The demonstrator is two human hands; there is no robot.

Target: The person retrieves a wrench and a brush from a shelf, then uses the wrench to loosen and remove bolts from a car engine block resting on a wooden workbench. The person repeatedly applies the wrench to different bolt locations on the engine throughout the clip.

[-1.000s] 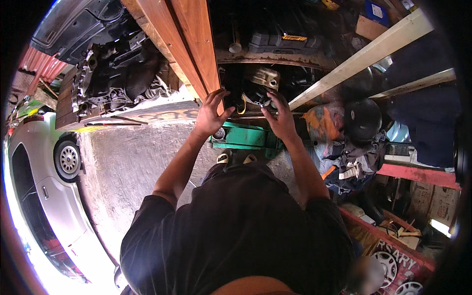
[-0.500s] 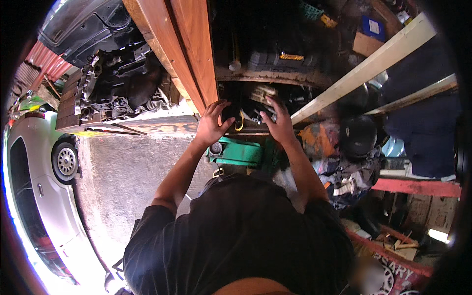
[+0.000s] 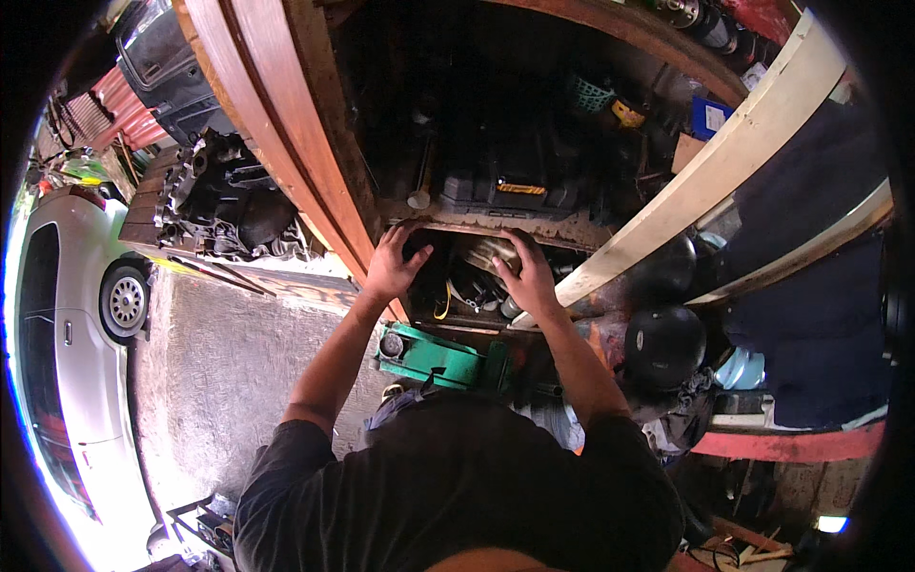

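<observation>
My left hand (image 3: pixel 396 261) is open, thumb apart from the fingers, its fingertips at the front edge of a dusty wooden shelf (image 3: pixel 562 229). Level with it, my right hand (image 3: pixel 527 278) is also open with its fingers apart; its fingertips are near the same edge. Whether either hand touches the shelf, I cannot tell. Neither holds anything. Between and below them is a dark lower compartment with a pale, worn-looking object (image 3: pixel 488 254) and a yellow loop (image 3: pixel 442 303). On the shelf above sits a black toolbox (image 3: pixel 510 195) with a yellow latch.
A brown wooden post (image 3: pixel 286 124) rises at left, a pale beam (image 3: pixel 705 172) slants at right. Below the shelf stands a green floor jack (image 3: pixel 434 357). Engine parts (image 3: pixel 224 200) lie on a bench at left, beyond it a silver car (image 3: pixel 81 315). A black helmet (image 3: pixel 664 345) is at right.
The view has tilted, showing more of the upper shelf. My hands have come up to the shelf's front edge, both staying open and holding nothing.
</observation>
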